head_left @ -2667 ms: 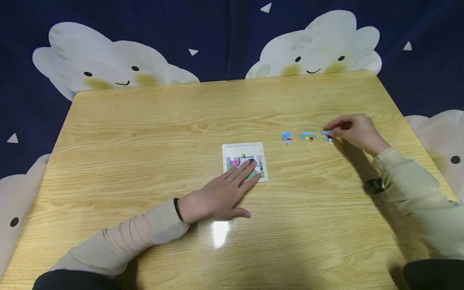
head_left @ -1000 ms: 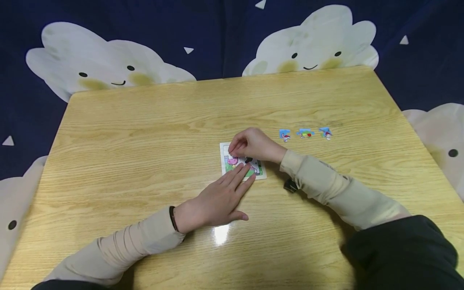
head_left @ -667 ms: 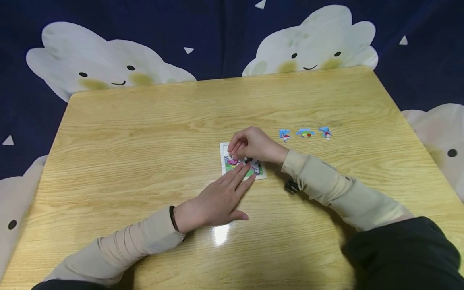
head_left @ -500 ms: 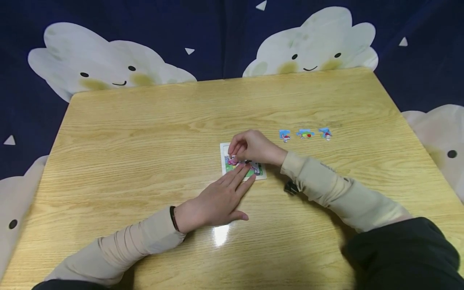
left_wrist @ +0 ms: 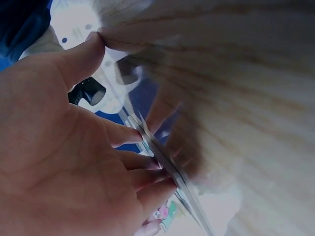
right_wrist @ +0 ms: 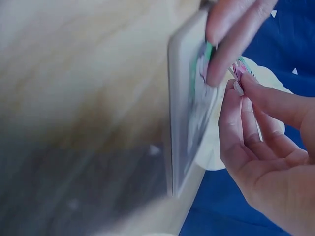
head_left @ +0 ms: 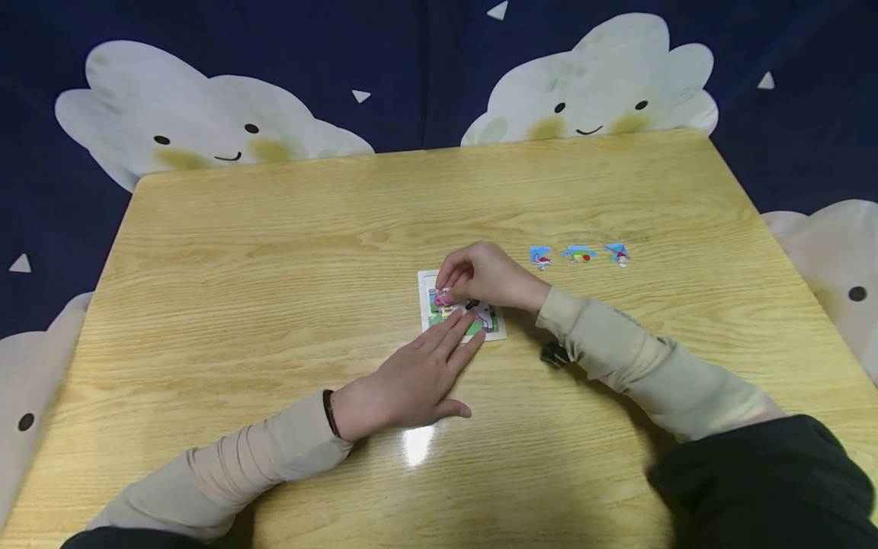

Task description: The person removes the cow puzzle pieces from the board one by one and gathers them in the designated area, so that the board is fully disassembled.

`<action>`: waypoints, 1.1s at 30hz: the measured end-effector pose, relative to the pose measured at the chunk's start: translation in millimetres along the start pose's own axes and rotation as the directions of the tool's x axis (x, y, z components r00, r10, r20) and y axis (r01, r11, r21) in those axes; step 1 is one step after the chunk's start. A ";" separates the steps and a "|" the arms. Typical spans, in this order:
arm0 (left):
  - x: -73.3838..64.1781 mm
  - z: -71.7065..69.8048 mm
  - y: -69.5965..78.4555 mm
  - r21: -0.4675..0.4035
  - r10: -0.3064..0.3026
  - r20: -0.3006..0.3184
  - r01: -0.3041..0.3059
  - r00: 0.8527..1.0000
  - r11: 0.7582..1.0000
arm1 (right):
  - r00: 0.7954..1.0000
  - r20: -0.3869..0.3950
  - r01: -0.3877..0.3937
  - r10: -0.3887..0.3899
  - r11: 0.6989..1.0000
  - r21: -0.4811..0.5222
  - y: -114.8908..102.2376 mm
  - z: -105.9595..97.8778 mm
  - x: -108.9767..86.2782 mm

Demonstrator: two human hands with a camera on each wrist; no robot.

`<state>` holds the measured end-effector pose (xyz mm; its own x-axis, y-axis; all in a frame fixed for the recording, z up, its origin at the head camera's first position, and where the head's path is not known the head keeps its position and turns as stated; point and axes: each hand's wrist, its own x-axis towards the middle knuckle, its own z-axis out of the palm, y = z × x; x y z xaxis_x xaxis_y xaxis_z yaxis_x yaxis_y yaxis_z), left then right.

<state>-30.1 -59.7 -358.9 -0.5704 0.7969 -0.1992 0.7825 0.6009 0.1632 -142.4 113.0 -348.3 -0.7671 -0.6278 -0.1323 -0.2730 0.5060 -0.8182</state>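
The right hand (head_left: 485, 276) is brought left from the rightmost loose piece (head_left: 616, 253), now fully uncovered, to the puzzle frame (head_left: 423, 301). The pink-printed piece (right_wrist: 241, 69), earlier seen flat inside, is now pinched by that hand and raised.

3 loose pcs (head_left: 579, 255), 1 held pc (right_wrist: 240, 70), 1 bd (head_left: 423, 305)

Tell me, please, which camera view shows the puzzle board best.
The head view is best: it looks down on the puzzle board, showing its picture and white border, though the left hand and right hand cover part. Left wrist catches it almost edge-on; right wrist shows a pale edge and a slanted, blurred picture.
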 end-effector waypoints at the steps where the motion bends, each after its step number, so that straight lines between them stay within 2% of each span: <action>1: 0.0 0.0 0.0 0.001 0.001 -0.001 -0.001 1.000 1.000 | 1.000 -0.007 0.000 0.000 1.000 -0.002 0.8 -2.2 -0.9; 7: -0.8 -0.7 0.3 -0.011 -0.003 -0.002 0.003 1.000 1.000 | 0.997 -0.065 -0.039 0.038 0.999 -0.010 10.6 -19.6 -12.6; 22: 0.7 -1.2 0.6 -0.015 -0.018 0.019 0.018 1.000 1.000 | 0.971 -0.192 -0.161 0.139 0.981 -0.107 59.8 -63.6 -60.5; 28: 0.5 -1.8 0.8 -0.016 -0.016 0.020 0.017 1.000 1.000 | 0.963 -0.232 -0.183 0.138 0.966 -0.181 68.9 -73.2 -77.2; 33: -0.1 -2.1 1.0 -0.019 -0.015 0.017 0.015 1.000 1.000 | 0.965 -0.247 -0.148 0.092 0.964 -0.219 72.3 -73.7 -82.2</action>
<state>-29.7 -59.0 -356.6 -0.5777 0.7866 -0.2179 0.7688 0.6141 0.1787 -141.8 244.8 -355.3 -0.9083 -0.4134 -0.0647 -0.2772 0.7104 -0.6469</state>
